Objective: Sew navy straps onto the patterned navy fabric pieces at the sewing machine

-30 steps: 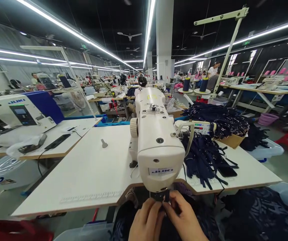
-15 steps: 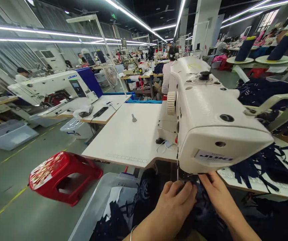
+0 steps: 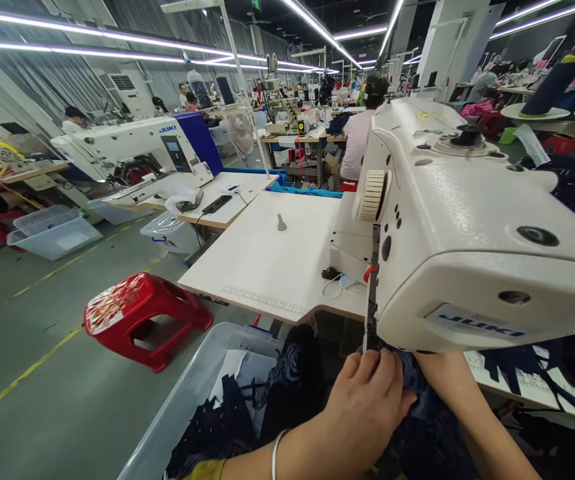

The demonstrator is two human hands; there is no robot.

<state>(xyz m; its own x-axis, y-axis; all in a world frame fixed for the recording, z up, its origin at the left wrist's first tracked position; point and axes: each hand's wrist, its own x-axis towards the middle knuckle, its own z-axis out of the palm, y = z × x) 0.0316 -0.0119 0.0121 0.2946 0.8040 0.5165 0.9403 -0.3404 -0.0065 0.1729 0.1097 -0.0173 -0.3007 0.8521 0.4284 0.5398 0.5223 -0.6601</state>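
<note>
A white JUKI sewing machine (image 3: 457,220) fills the right side, its head close in front of me. My left hand (image 3: 367,400) is closed, pinching dark navy fabric (image 3: 417,440) just under the machine's head. My right hand (image 3: 442,377) reaches under the head from the right; its fingers are hidden behind the machine and the cloth. Navy fabric lies across my lap beneath both hands.
A clear plastic bin (image 3: 202,407) with navy pieces stands at my left knee. A red stool (image 3: 137,317) sits on the floor at left. The white table (image 3: 277,260) extends left of the machine. Navy straps (image 3: 542,363) lie at right. Other workers sit beyond.
The view has swung further left and closer to the machine. My left hand has moved up to the needle area; my right hand has slid further under the head.
</note>
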